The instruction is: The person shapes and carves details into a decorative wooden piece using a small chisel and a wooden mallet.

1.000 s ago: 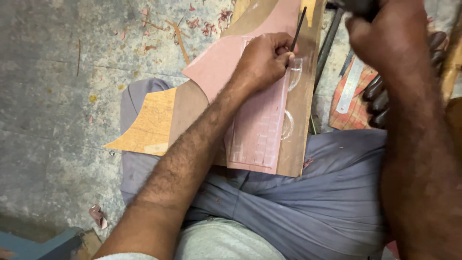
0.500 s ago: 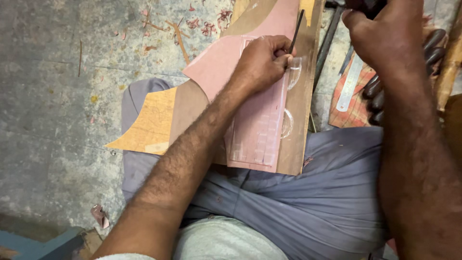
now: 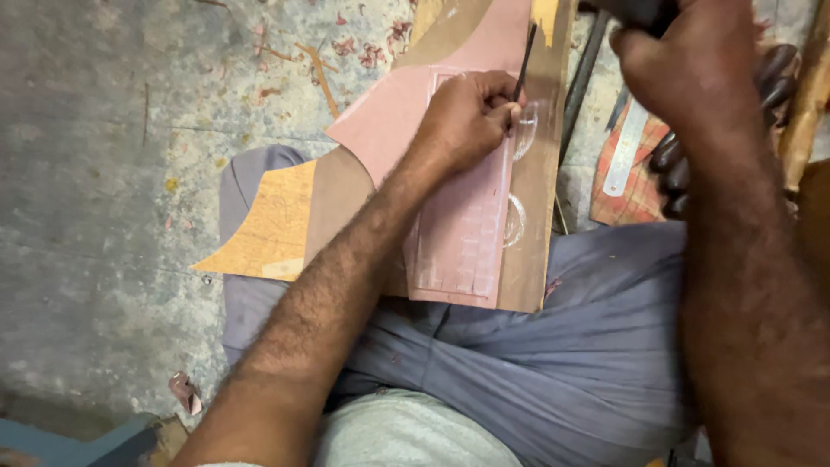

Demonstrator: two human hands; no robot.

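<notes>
A worn grey concrete floor [image 3: 95,173], stained and scattered with small reddish scraps [image 3: 372,54], fills the left side under even light; a blue-painted wooden edge [image 3: 78,445] crosses the lower-left corner.

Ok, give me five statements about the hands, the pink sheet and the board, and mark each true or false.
1. The left hand pinches a thin dark tool against the pink sheet. True.
2. The right hand rests flat on the pink sheet. False: it is raised, closed around a dark object.
3. The pink sheet lies on a brown board. True.
4. The board lies on a table. False: it rests across the person's lap.
5. A metal ruler lies right of the board. True.
</notes>
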